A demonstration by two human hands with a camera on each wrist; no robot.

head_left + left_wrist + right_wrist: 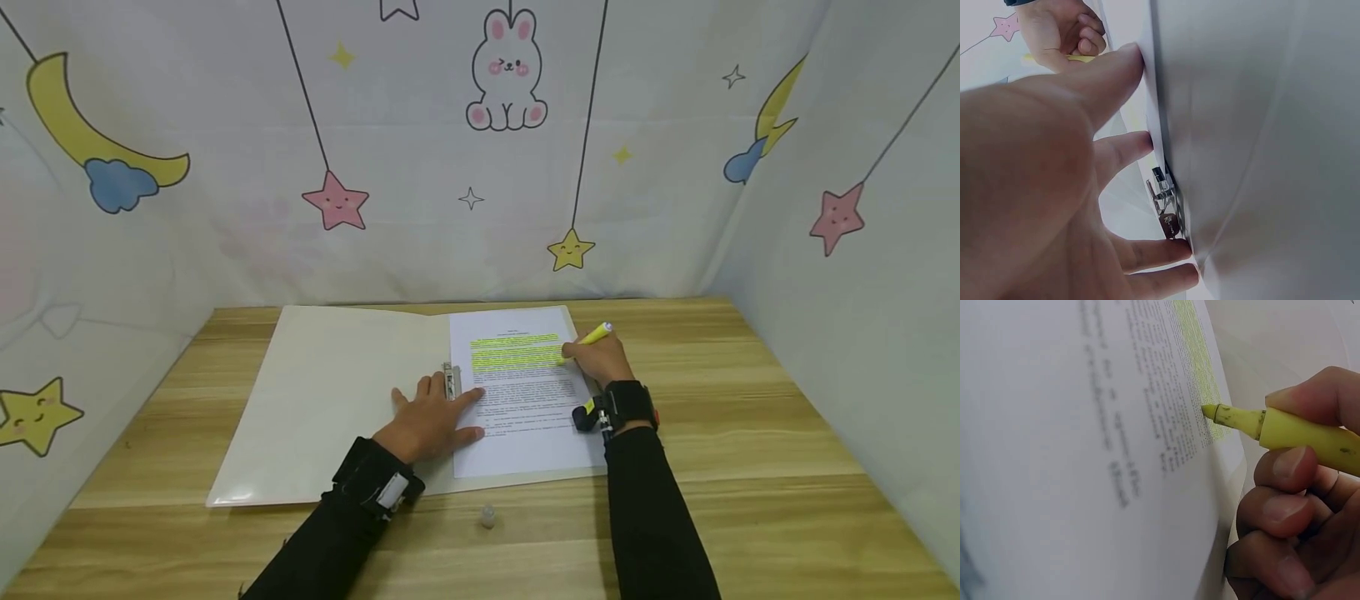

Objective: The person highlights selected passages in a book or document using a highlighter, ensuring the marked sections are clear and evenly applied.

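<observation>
A printed sheet (pixel 525 400) lies on the right half of an open cream folder (pixel 330 400), its top lines marked in yellow. My right hand (pixel 596 358) grips a yellow highlighter (pixel 595 335), its tip (pixel 1209 411) touching the paper at the right end of the marked lines. My left hand (pixel 435 417) lies flat with straight fingers on the folder and the sheet's left edge, beside the metal clip (pixel 451 380) at the spine. The left wrist view shows those fingers (pixel 1122 150) against the clip (pixel 1165 206).
A small clear cap (pixel 488 517) lies on the wooden table (pixel 750 433) near the front edge. Fabric walls printed with stars, moons and a rabbit enclose the table on three sides.
</observation>
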